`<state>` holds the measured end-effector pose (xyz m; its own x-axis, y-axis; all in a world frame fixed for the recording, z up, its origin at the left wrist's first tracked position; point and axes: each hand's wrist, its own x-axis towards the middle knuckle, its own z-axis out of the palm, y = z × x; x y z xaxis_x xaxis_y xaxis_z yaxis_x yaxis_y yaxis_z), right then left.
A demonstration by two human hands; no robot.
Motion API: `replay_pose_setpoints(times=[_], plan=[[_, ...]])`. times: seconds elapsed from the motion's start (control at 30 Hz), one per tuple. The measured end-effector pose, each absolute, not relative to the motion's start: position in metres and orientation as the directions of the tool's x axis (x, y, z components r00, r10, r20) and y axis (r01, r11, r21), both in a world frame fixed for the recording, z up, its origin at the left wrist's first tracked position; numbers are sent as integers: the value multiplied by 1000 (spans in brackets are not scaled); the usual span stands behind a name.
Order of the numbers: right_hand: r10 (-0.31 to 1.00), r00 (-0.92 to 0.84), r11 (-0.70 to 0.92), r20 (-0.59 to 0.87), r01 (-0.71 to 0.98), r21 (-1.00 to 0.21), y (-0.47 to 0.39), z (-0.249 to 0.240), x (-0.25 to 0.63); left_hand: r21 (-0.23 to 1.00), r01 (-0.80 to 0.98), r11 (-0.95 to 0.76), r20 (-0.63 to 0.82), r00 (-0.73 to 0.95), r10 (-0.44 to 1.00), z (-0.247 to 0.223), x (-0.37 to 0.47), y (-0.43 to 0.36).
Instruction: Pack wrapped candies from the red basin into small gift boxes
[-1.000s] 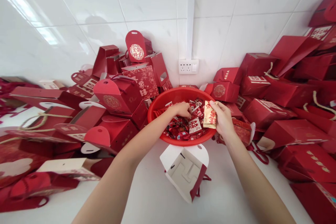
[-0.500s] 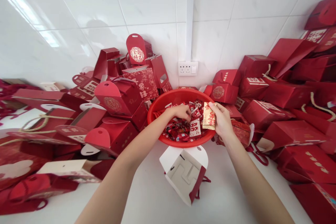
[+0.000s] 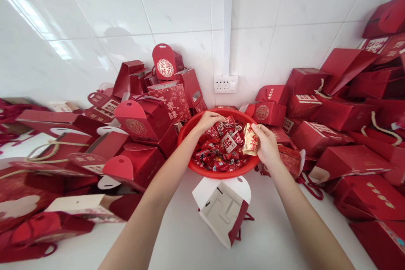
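Note:
A red plastic basin (image 3: 218, 174) full of red-wrapped sweets (image 3: 215, 152) stands near the wall. Over its back left part is my left hand (image 3: 210, 120), fingers bent together at the sweets; what they pinch, if anything, is too small to tell. At the basin's right rim, my right hand (image 3: 267, 141) holds a gold packet with red characters (image 3: 251, 140) between thumb and fingers. In front of the basin, an open box (image 3: 223, 211) with a pale inside and dark red cords lies on the white table, nothing inside it.
Piles of red gift boxes crowd the left (image 3: 144, 118) and the right (image 3: 346, 114) of the white table (image 3: 268, 228). Behind the basin, a socket panel (image 3: 225, 84) is fixed to the tiled wall (image 3: 177, 0) under a vertical white conduit.
My left hand has moved back and to the left within the basin, uncovering more sweets. My right hand keeps the gold packet at the right rim, the packet slightly tilted.

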<state>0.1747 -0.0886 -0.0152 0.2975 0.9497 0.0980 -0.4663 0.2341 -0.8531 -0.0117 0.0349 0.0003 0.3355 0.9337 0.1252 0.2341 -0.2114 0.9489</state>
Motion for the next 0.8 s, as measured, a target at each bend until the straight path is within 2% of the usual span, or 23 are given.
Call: replay_pose_setpoints(times=[0.2,0.37,0.53,0.8], plan=[[960,212,257,182,-420,-870,-90,-13,175,967,150,-204,118,448,886,6,-4,23],[965,193,247,177,-447,-860,-88,-15,177,949,156,-273,136,581,802,9,0,16],[967,220,226,128,-516,-826,-84,-17,181,914,236,-331,113,636,763,10,-1,15],[969,214,222,126,-519,-826,-85,-17,181,894,180,-410,169,712,682,14,0,7]])
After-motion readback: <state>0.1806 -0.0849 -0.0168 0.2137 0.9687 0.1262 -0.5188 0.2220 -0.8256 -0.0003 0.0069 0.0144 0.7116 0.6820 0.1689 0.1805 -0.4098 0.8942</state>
